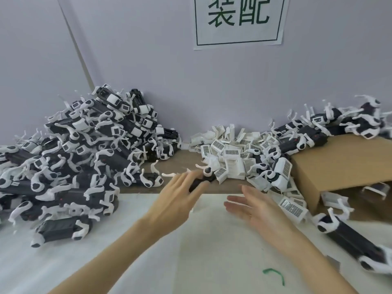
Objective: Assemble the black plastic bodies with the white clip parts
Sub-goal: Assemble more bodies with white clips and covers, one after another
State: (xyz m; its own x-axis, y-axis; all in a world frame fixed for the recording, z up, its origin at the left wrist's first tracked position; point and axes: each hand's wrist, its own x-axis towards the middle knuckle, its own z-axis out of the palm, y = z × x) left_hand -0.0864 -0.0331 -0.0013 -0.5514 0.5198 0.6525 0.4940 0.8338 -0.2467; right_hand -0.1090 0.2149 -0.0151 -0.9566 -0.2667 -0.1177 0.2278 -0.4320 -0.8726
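A black plastic body [200, 181] is gripped by the fingers of the left hand [176, 198], just in front of the heap of white clip parts [231, 158]. Beside it, the right hand [256, 211] is held flat, fingers straight, nothing grasped.

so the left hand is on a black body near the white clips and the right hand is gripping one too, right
Not quite. In the head view the left hand does hold a black body beside the white clips, but the right hand is open with fingers spread, holding nothing.
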